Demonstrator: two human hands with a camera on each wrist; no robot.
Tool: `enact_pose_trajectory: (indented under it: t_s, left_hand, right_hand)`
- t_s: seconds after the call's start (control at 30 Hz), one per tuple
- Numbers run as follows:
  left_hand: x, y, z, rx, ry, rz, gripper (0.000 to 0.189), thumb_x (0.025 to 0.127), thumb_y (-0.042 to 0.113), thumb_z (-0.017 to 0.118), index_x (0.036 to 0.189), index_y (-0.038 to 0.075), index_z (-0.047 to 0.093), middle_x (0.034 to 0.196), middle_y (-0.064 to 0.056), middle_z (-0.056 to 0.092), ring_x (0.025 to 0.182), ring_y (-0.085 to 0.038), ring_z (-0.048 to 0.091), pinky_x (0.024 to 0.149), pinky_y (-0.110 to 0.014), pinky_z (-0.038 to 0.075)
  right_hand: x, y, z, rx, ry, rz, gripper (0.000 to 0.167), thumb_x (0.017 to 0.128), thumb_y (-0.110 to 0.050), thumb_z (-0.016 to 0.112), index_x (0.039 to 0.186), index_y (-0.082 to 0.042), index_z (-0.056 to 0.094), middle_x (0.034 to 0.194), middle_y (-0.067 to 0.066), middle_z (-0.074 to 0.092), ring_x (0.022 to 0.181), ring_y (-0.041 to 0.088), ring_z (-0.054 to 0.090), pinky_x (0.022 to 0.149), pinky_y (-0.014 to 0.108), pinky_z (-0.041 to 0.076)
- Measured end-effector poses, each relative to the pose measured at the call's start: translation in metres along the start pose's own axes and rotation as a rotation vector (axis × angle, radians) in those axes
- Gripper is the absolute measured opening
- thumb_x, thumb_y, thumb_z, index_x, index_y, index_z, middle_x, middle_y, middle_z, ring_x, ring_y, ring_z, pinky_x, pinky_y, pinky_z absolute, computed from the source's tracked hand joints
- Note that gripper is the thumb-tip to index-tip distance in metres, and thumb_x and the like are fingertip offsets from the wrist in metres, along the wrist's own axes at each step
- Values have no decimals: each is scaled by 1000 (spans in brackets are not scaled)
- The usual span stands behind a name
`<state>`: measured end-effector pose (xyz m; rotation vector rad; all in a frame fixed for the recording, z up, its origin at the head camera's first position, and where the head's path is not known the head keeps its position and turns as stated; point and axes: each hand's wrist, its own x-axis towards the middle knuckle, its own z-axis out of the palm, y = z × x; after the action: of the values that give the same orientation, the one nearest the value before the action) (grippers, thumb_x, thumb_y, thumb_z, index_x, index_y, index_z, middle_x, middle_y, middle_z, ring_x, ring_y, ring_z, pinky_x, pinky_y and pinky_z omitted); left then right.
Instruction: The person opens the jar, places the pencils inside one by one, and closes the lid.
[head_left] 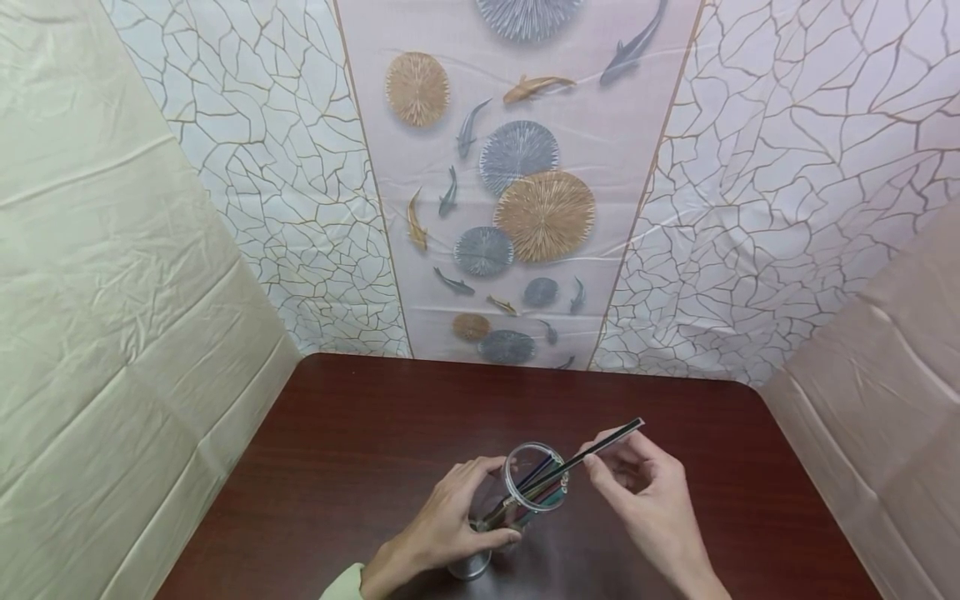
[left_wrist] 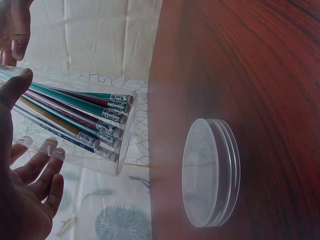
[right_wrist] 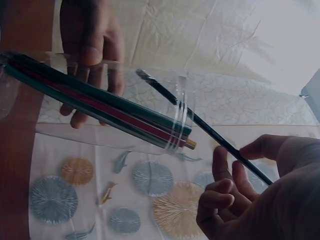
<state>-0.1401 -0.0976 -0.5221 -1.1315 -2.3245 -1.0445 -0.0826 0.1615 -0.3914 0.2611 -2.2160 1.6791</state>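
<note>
My left hand (head_left: 457, 512) grips a clear plastic jar (right_wrist: 65, 136) around its side, thumb and fingers on opposite walls. The jar is tilted above the table, its mouth toward my right hand (head_left: 652, 487). Inside lie several pencils (left_wrist: 75, 111), green, dark red, yellow and blue, eraser ends at the jar's base. Between thumb and fingertips my right hand pinches a dark pencil (right_wrist: 215, 135), whose far end is inside the jar's mouth. A round clear lid (left_wrist: 200, 172) rests on the table below the jar; the left hand partly covers it in the head view.
The dark reddish-brown wooden table (head_left: 360, 417) has rounded far corners. Behind it hangs a cloth (head_left: 480, 292) printed with fish and round shapes. Pale fabric walls (head_left: 150, 350) stand along both sides.
</note>
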Motion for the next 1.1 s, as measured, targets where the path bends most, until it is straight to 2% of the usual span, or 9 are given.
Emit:
enact_pose_trajectory:
  t_s: [0.13,0.2,0.27,0.47,0.57,0.77,0.93,1.1]
  left_hand:
    - [-1,1,-1,-18,-19,-39,86,82,49,90,153,20,49,135,8,64,120,-12,61,98,-39,51]
    - [-1,1,-1,-26,-28,-56,86,82,49,90,152,21,49,135,9,64,120,-11,61,99,-39,51]
    - [-2,2,-1,-29,-32,-63,86,82,48,90,152,22,49,136,10,63,120,-11,61,99,-39,51]
    - [-1,-1,0,-7,-4,-15,86,82,48,90,152,18,49,135,7,64,117,-13,63,97,-38,52]
    - [-1,-2,0,-2,1,-9,87,83,49,90,152,18,49,136,6,64,117,-14,63,97,-38,52]
    - [-1,0,-1,-33,-31,-65,86,82,48,91,153,21,49,138,9,63,121,-14,62,100,-41,51]
    - [-1,0,-1,-31,-26,-60,86,82,48,90,152,20,49,137,8,63,121,-15,62,100,-42,51]
    - [-2,0,0,-36,-24,-61,86,83,49,90,152,20,49,138,8,63,119,-13,62,99,-41,52]
  right_hand:
    - [0,5,4,-30,-48,-21,22,92,3,78,108,-10,71,97,0,76,67,7,57,56,25,47]
    - [1,8,5,-50,-43,-40,27,90,3,80,109,-14,71,98,0,74,63,11,49,52,28,41]
    - [1,9,5,-66,-25,-47,29,89,2,82,110,-15,70,98,1,72,64,11,47,52,29,40]
    - [2,12,5,-88,-24,-33,25,90,-1,82,105,-17,72,77,4,55,60,11,44,51,31,39]
    - [2,12,5,-96,-28,-22,23,91,-3,83,102,-21,73,73,3,50,59,11,44,51,31,39]
    - [2,15,7,-118,-46,-38,20,91,-6,83,99,-23,77,80,-2,59,62,11,47,53,28,41]
    - [1,18,10,-133,-53,-66,19,90,-5,84,98,-22,78,89,-5,68,62,10,48,54,27,42]
    - [1,19,12,-142,-47,-80,21,90,-4,84,97,-23,78,91,-6,70,63,11,51,56,25,43]
